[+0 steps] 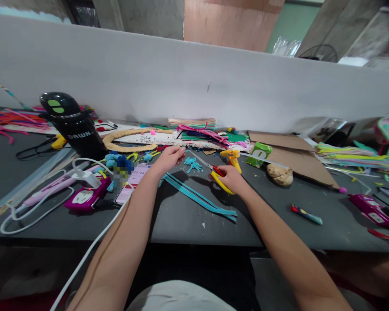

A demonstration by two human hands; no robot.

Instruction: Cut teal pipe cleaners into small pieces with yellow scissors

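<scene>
My right hand point(231, 178) grips a pair of scissors point(223, 185) with yellow and red handles. Their blades point up and left toward my other hand. My left hand point(171, 159) is closed in a pinch above the table; whatever sits between its fingertips is too small to make out. Just below and between the two hands lies a small pile of short turquoise pieces point(192, 164). Long turquoise fuzzy strips point(199, 199), like pipe cleaners, stretch across the table between my forearms.
Behind the scissors stands a yellow glue gun point(232, 158), near a green packet point(259, 154) and a tan lump point(279, 174). On the left are a phone point(136, 179), a purple box point(88, 196) with white cables and a black tumbler point(74, 129). Cardboard point(298, 162) lies right.
</scene>
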